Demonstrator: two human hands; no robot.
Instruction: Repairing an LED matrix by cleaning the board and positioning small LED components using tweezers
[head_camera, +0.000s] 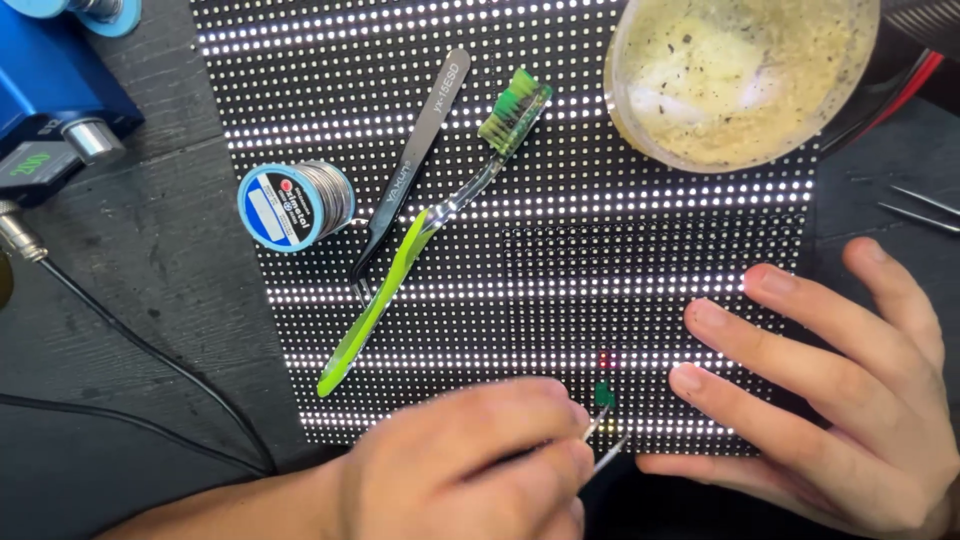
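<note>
White-lit LED matrix panel (560, 240) lies flat on the dark bench (150, 300), rows banded bright and dim. Left hand (470, 460) at the lower edge, fingers curled closed, pinching fine metal tweezers (603, 440) whose tips point up and right onto the panel. Small green component (603, 393) sits just at the tweezer tips, with a red lit spot (605, 358) just above it; whether the tips actually clamp it cannot be told. Right hand (840, 390) rests open, fingers (735, 330) spread and flat on the panel's lower right corner, fingertips just right of the green component, holding nothing. Lying on the panel's upper left: solder spool (295, 205), black tweezers (410, 175), green toothbrush (430, 230). Round container of yellowish paste (740, 75) at top right.
</note>
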